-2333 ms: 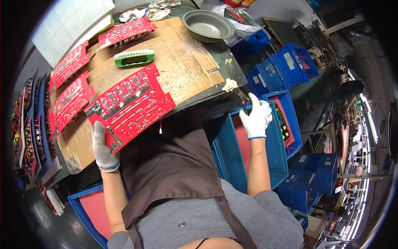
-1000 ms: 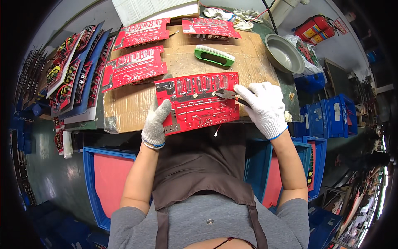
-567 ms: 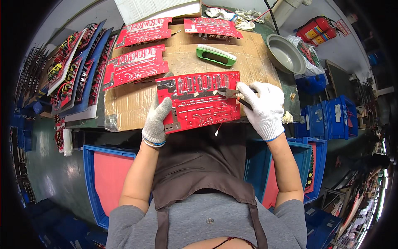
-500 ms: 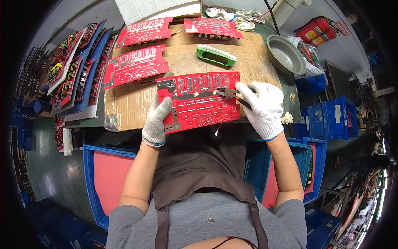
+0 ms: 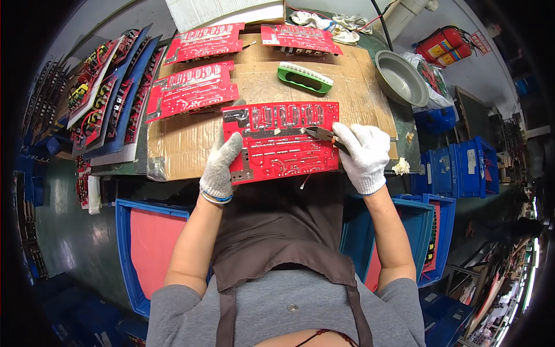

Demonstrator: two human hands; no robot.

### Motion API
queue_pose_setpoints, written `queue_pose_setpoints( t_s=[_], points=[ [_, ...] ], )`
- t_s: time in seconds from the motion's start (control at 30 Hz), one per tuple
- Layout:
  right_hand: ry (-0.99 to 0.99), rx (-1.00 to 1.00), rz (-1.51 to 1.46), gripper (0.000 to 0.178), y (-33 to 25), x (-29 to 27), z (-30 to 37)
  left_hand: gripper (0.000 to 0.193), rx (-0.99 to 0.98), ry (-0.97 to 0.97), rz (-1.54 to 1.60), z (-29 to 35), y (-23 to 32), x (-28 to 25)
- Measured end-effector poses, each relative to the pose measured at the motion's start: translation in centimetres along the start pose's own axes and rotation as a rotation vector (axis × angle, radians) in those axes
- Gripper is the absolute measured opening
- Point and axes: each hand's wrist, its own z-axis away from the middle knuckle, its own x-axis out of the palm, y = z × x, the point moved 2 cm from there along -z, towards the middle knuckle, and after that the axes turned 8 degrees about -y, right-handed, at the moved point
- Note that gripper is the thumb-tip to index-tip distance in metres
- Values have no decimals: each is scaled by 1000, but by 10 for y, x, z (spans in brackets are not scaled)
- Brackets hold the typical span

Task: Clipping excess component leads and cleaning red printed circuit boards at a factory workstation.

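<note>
My left hand [image 5: 222, 163], in a knitted glove, grips the left edge of a red circuit board [image 5: 283, 155], its soldered side facing up. The thumb lies on the face; the other fingers are mostly hidden beneath. In my gloved right hand [image 5: 365, 155] is a pair of cutting pliers [image 5: 325, 135] with dark and orange handles. Their jaws rest on or just above the dark strip across the board's upper half, beside a small pale piece. I cannot tell whether the jaw tips touch the board. A thin wire with a white connector [image 5: 303, 186] hangs from the lower edge.
Three more red boards [image 5: 193, 89] lie on the cardboard-covered bench [image 5: 260, 75]. A green-handled brush [image 5: 304, 78] sits behind my board, a metal bowl [image 5: 403, 78] at the right. Blue bins [image 5: 122, 248] flank me below the bench; racked boards [image 5: 104, 98] stand at the left.
The pliers have shifted slightly to the right and down, and my right hand has turned a little with them. The held board sits flatter; my left hand keeps its grip.
</note>
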Motion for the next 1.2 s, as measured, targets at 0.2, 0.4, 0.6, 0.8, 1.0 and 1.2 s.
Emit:
queue_pose_setpoints(
  t_s=[0.2, 0.4, 0.6, 0.8, 1.0, 1.2],
  points=[
    [169, -45, 3, 66, -1, 18, 12, 64, 39, -44, 95, -1, -1, -1],
    [430, 210, -125, 65, -7, 3, 28, 64, -5, -37, 43, 1, -4, -6],
    [338, 543, 70, 53, 5, -43, 93, 51, 52, 47, 109, -3, -13, -15],
    [124, 878, 318, 48, 26, -72, 180, 57, 83, -9, 232, 4, -21, 7],
    [-220, 958, 531, 52, 41, -62, 181, 58, 68, -48, 116, -6, -30, 12],
    [-384, 1038, 563, 58, 54, -70, 171, 61, 63, -51, 80, -7, -27, 0]
  ],
)
